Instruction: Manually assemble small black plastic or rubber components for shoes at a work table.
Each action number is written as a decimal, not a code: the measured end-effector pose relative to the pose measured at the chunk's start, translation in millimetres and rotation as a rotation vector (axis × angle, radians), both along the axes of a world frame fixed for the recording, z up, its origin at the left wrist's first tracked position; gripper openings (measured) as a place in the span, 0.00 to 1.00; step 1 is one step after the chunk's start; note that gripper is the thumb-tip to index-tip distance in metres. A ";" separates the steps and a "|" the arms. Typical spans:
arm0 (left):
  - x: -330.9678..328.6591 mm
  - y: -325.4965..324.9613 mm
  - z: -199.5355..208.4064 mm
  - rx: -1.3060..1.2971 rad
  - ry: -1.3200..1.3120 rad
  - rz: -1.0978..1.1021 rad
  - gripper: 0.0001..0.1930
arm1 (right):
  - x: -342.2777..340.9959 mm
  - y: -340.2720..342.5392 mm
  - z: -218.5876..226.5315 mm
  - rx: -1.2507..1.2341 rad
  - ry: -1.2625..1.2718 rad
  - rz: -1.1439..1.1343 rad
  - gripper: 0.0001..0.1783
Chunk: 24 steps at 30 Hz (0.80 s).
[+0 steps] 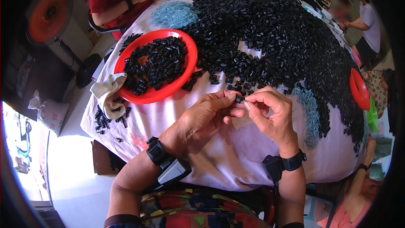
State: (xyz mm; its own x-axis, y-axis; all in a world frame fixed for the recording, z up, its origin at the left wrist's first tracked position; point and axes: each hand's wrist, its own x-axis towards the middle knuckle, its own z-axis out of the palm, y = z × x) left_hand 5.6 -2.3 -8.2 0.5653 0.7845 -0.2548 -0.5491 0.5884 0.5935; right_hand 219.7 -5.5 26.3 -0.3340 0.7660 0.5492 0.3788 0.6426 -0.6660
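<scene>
Above the near edge of the cloth, my left hand (206,112) pinches a small black plastic part (239,99) between thumb and fingers. My right hand (274,116) meets it from the other side, thumb and forefinger closed on a tiny shiny piece (245,101) at the part's end; its exact shape is too small to make out. Just beyond my hands spreads a large heap of similar black parts (270,29). To the right of my right hand lies a strip of small bluish, glinting pieces (308,118).
A red basin (193,65) holding black parts stands at the left beside a crumpled pale cloth (108,93). Another bluish pile (175,14) lies farther back. A red tray (358,89) and green basket (372,116) sit at right. Co-workers surround the table; a fan (49,16) stands left.
</scene>
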 end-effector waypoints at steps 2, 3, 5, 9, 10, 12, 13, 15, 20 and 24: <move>1.9 -2.0 1.3 -0.023 -0.031 0.008 0.11 | 0.5 0.5 -1.2 0.043 -0.013 -0.014 0.04; 2.9 -3.4 2.3 -0.046 -0.059 0.016 0.11 | 0.3 0.6 -1.6 0.044 -0.014 -0.013 0.04; 6.0 -4.8 3.2 -0.049 -0.059 0.024 0.11 | 0.1 0.9 -2.6 0.082 -0.002 -0.030 0.05; 6.9 -4.8 -2.5 0.043 -0.039 0.045 0.11 | 1.6 1.4 -3.7 0.082 -0.013 -0.027 0.06; 7.8 -5.2 -0.6 0.044 -0.039 0.044 0.11 | 2.1 0.9 -3.2 0.072 -0.013 -0.047 0.06; 11.1 -7.8 7.7 0.235 0.221 0.128 0.11 | 3.7 1.1 -2.9 0.064 -0.015 -0.068 0.06; 12.3 -8.4 9.5 0.237 0.219 0.127 0.11 | 5.1 1.5 -3.6 0.075 0.012 -0.072 0.06; 13.6 -9.4 11.0 0.351 0.308 0.114 0.13 | 5.8 1.6 -3.4 0.085 0.039 -0.076 0.06; 9.7 -7.0 6.3 0.595 0.498 0.076 0.13 | 2.9 1.8 -3.6 0.067 0.053 -0.071 0.06; 10.5 -5.9 0.1 0.654 0.544 0.094 0.14 | 0.1 0.5 -0.4 0.069 0.007 -0.034 0.06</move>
